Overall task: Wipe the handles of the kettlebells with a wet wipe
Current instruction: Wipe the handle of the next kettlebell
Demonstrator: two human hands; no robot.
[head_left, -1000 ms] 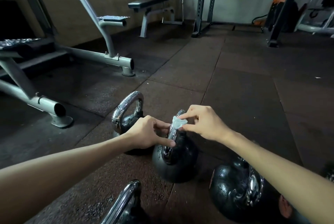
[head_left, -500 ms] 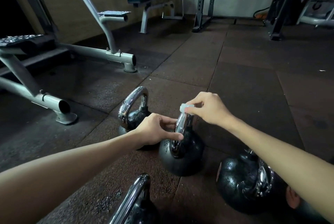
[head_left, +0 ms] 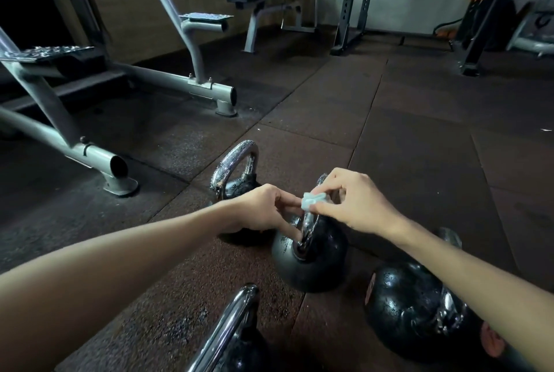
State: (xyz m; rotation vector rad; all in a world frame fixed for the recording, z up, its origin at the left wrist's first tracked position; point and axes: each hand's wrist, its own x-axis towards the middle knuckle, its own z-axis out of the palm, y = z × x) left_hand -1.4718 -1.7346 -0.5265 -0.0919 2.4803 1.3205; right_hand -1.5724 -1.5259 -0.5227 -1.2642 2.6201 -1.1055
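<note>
our left hand (head_left: 263, 209) is closed around the chrome handle (head_left: 307, 226) of the middle kettlebell (head_left: 310, 254), fingers curled onto its near leg and the thumb side pressing toward the top, steadying it; our right hand (head_left: 356, 203) is pinched narrowly on the wet wipe (head_left: 311, 200), a small pale wad held between thumb and fingertips right at the upper part of that same handle. going left to right: the grey machine frame (head_left: 90, 149) lies well off to the left on the rubber floor (head_left: 419, 146), then the far-left kettlebell (head_left: 236, 173) stands just behind our left hand with its speckled handle untouched by either hand, then the middle kettlebell we are working on, then the right kettlebell (head_left: 416, 308) under our right forearm, lying tilted, its handle only partly seen. a fourth handle (head_left: 230, 326) pokes up at the bottom edge. what has changed in the last second: the wipe rode up to the crown of the handle half a second back and has now come down a little on the near side, with our left fingers closing in toward it. we judge that to mean the wiping stroke on this one handle is under way, not finished, and the other handles are, as far as we can tell, yet to be done or not checkable from here.
</note>
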